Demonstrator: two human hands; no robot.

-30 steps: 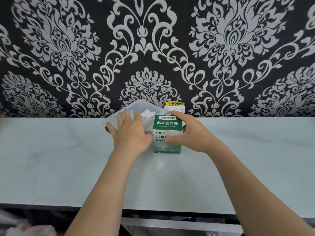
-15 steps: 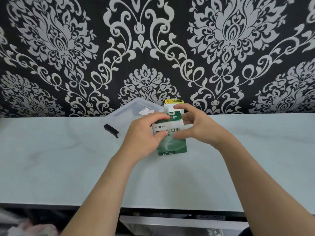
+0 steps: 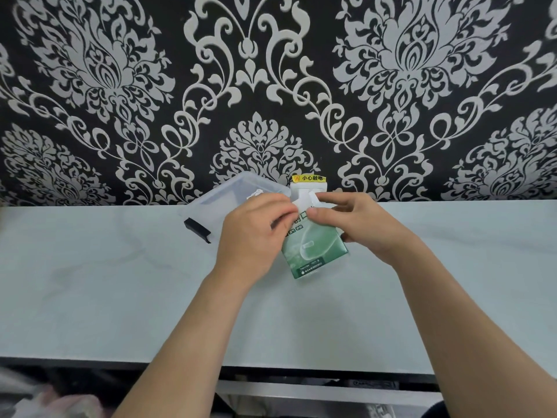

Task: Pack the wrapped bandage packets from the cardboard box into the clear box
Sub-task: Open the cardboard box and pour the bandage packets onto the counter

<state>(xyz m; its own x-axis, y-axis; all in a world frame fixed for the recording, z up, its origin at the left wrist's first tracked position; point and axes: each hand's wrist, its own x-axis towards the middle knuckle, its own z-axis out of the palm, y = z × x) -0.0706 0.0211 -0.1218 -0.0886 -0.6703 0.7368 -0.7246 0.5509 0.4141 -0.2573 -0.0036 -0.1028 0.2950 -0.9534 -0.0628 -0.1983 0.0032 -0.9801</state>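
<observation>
A green and white cardboard box [image 3: 315,251] of bandages is tilted back toward me above the pale counter [image 3: 120,282]. My left hand [image 3: 253,233] grips its left side near the top. My right hand [image 3: 355,224] pinches the white top flap, which stands open. Behind and left of my hands sits the clear box [image 3: 220,203], with its lid on and a black latch [image 3: 197,229] at its near left corner. No bandage packets show.
A white wall socket [image 3: 309,188] with a yellow warning label is on the patterned black and silver wall right behind the cardboard box. The counter's front edge runs across the bottom, with a shelf and bags below it.
My left hand left the clear box's lid and took the cardboard box. Both hands tilted the box back and lifted its top flap open.
</observation>
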